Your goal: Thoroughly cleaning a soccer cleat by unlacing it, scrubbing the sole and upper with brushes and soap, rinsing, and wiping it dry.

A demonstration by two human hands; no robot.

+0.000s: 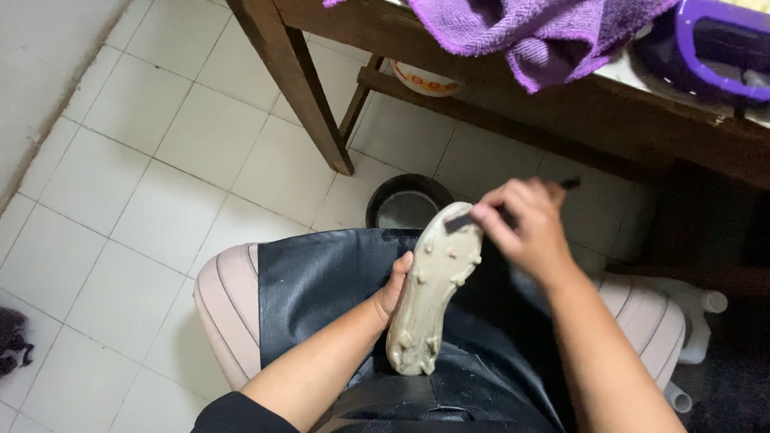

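While the pale, mud-caked football boot with a studded sole [429, 290] lies across the person's lap, sole turned up toward the camera, the left hand [393, 290] grips it from beneath at mid-length, thumb hooked over the near edge, so the sole appears steadied for working. The right hand [523, 227] is clenched around a small dark-handled brush [481, 215], whose head touches the toe end of the sole; the handle's tip sticks out beyond the knuckles. A sheet of black, shiny material [321, 281] covers the lap under the boot, probably to catch dirt and drips, with striped pale trousers [228, 305] showing at its sides. Just beyond the knees, on the white tiled floor [128, 192], stands a round dark bowl holding water [407, 204], near enough for dipping. Above it a brown wooden desk [561, 104] carries a purple cloth [529, 32] draped over its edge and a purple plastic container [714, 48].
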